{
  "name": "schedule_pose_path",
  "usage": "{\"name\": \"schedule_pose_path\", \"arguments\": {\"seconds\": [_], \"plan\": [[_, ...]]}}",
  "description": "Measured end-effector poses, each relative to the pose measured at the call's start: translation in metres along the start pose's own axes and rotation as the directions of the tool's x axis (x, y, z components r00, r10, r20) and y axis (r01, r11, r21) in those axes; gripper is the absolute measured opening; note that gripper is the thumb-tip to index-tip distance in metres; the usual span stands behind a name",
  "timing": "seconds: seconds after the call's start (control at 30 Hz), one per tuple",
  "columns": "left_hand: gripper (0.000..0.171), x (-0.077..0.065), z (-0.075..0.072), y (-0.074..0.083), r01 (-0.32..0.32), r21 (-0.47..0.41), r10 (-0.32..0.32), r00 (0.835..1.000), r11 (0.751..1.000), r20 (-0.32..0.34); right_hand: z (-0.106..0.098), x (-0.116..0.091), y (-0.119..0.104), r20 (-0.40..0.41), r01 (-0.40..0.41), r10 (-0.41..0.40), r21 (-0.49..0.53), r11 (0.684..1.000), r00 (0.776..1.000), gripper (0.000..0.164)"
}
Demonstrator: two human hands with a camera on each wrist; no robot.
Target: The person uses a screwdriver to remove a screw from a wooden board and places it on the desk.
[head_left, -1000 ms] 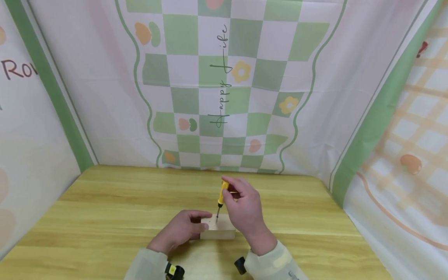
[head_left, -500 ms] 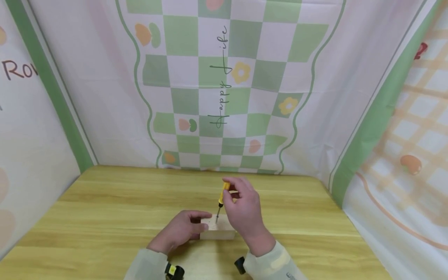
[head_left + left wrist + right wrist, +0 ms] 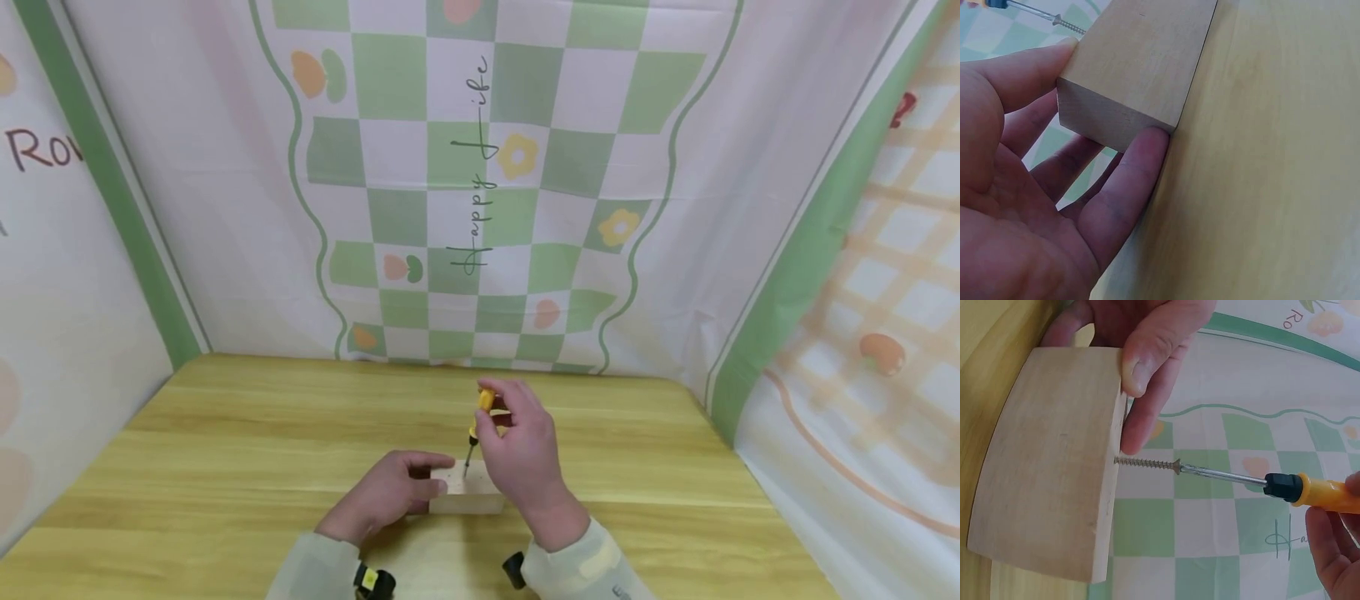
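A pale wooden block (image 3: 467,503) lies on the table in front of the person. The left hand (image 3: 390,492) grips its left end, thumb on the near top edge and fingers round the far side and end, as the left wrist view shows (image 3: 1035,156). A screw (image 3: 1147,464) stands in the block's top face with most of its thread exposed. In the right hand (image 3: 525,442) is a yellow screwdriver (image 3: 1329,495) with a black collar, pinched by the handle between thumb and fingers. Its tip meets the screw's head, and the shaft leans slightly right in the head view.
The wood-grain table (image 3: 262,433) stretches around the block on all sides. Behind it hangs a green-and-white checked cloth (image 3: 465,167), with more printed cloth at left and right. Dark wrist devices (image 3: 373,582) sit at both cuffs.
The right hand's fingers have shifted slightly on the screwdriver handle, and the handle has turned and tipped a little to the right. The left hand and the block look unmoved.
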State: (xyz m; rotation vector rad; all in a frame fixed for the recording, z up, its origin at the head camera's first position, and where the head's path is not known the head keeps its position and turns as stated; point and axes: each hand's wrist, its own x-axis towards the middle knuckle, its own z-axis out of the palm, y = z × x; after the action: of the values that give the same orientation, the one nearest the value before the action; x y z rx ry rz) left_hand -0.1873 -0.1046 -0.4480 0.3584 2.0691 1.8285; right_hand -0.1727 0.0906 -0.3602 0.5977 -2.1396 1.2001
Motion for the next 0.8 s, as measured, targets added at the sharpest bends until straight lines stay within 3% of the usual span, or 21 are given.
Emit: {"name": "schedule_pose_path", "arguments": {"seconds": [0.8], "plan": [[0.040, -0.0006, 0.0000, 0.0006, 0.004, 0.004, -0.004, 1.000, 1.000, 0.008, -0.0008, -0.0024, 0.0012, 0.033, -0.001, 0.001, -0.004, 1.000, 0.999, 0.032]]}}
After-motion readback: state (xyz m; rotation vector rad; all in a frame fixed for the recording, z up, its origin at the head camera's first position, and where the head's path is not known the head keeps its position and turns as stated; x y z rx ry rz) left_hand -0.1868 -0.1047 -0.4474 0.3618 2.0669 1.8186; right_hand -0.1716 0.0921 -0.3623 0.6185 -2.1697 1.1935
